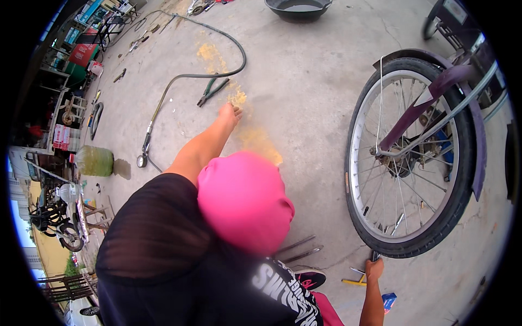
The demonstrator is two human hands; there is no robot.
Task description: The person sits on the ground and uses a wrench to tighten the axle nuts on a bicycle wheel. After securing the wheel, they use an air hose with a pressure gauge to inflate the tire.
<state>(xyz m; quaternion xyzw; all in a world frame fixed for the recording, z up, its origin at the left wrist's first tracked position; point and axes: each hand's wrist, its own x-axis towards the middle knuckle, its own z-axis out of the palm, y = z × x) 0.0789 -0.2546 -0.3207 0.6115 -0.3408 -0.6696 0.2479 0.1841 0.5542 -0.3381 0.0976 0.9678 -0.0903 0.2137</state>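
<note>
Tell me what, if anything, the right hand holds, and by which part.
The right hand holds a dark object by its lower end; its kind is unclear.

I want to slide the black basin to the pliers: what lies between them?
A bend of the dark hose runs across the concrete floor between the green-handled pliers and the black basin, as the head view shows.

Rough Concrete, Bare Metal, Matt Rubber

The pale grey concrete ground [321,98] looked matt, rough and cracked. A matt, grooved, round black rubber tyre [405,250] circled a smooth, silvery metal rim [355,163]; the tapering purple metal fork [401,130] was glossily painted. The rounded pink cloth cap [244,198] looked smooth, the black cloth shirt [155,233] sheer at the shoulder, the squat greenish plastic jug [97,161] translucent.
</note>
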